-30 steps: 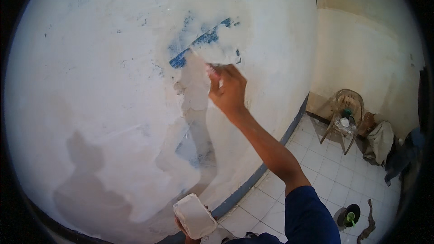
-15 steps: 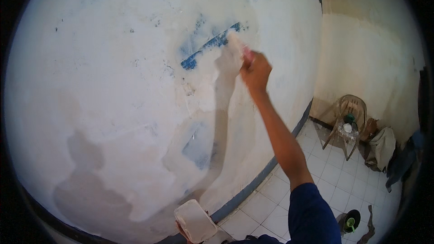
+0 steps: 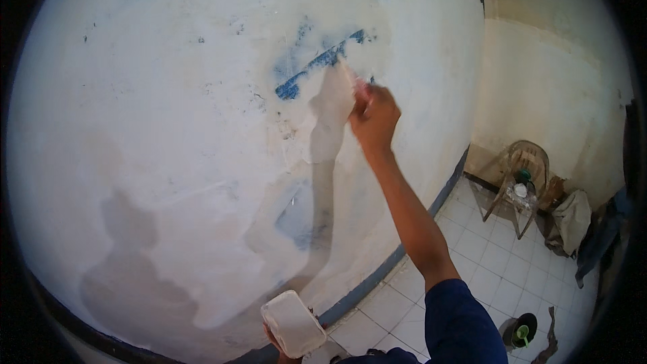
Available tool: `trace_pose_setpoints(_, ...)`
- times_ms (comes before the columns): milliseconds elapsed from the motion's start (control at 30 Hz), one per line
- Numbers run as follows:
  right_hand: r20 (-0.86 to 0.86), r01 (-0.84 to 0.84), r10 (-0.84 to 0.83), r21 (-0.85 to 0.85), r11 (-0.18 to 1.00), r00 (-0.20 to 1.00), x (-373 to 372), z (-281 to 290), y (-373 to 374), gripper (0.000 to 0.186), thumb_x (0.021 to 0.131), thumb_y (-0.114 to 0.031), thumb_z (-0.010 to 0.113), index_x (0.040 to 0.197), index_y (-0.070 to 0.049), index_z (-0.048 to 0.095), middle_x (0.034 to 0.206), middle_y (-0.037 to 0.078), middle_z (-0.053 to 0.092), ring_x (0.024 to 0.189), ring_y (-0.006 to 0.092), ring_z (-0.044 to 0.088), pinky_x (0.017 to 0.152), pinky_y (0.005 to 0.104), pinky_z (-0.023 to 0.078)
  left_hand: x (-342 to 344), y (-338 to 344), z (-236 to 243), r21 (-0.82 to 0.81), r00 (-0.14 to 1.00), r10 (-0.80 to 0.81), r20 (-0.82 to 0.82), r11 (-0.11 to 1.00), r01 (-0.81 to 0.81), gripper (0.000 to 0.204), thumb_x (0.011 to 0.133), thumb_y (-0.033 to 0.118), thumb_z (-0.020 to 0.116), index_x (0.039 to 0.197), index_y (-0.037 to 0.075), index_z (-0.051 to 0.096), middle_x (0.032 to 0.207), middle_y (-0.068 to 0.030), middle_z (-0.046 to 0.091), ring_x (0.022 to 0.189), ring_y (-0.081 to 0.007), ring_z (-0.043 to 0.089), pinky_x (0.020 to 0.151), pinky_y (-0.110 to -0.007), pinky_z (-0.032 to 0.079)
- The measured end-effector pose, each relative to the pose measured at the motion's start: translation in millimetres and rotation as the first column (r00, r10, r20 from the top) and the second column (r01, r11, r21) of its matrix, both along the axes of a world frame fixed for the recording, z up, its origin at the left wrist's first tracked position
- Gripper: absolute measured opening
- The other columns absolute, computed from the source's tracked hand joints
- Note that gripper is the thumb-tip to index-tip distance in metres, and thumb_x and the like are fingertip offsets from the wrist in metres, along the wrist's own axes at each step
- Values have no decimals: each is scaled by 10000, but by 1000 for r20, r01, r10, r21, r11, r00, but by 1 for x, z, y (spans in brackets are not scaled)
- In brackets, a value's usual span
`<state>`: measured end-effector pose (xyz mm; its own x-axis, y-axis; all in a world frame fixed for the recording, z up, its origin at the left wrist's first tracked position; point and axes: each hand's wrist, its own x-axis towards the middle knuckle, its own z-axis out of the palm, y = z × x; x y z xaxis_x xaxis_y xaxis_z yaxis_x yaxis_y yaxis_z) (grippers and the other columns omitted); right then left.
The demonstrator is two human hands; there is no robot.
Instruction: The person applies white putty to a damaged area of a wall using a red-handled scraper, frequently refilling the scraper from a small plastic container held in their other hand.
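Observation:
My right hand (image 3: 377,118) is closed around the red handle of a putty knife (image 3: 362,87), whose pale blade is smeared by motion. The blade's tip is at the white wall (image 3: 202,94), just below a slanting bare blue patch (image 3: 310,71). Damp-looking, off-white filler surrounds that patch. At the lower edge, my left hand (image 3: 271,338) grips a pale rectangular plastic tub (image 3: 293,323) by its left side; most of those fingers are hidden behind it. A second greyish-blue patch (image 3: 296,219) shows lower on the wall.
A plastic chair (image 3: 528,162) with small items on its seat stands in the far right corner. Cloths or sacks (image 3: 571,219) are heaped beside it. On the tiled floor (image 3: 472,246) sits a dark bucket (image 3: 524,329) with something green inside. A grey-blue band (image 3: 364,290) edges the wall's foot.
My right hand and the putty knife have moved slightly down and left, away from the blue patch's upper end. The tub in my left hand has risen slightly in view.

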<state>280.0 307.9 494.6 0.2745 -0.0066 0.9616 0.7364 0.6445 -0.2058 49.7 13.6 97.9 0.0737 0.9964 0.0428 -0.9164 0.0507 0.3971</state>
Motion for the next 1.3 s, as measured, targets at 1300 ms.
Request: trace_pose_setpoints(1300,50,-94,91,55,994,995,1,-18,30,109,766,-38,663,869,-54,694,776,135,634,701,332,621,615,393,503,0,-8,-18,3,985,145,-95,989,-145,1036,735,853,430,1540,237,217,1472,-183,408,1301,-455,431,1003,-782,261)
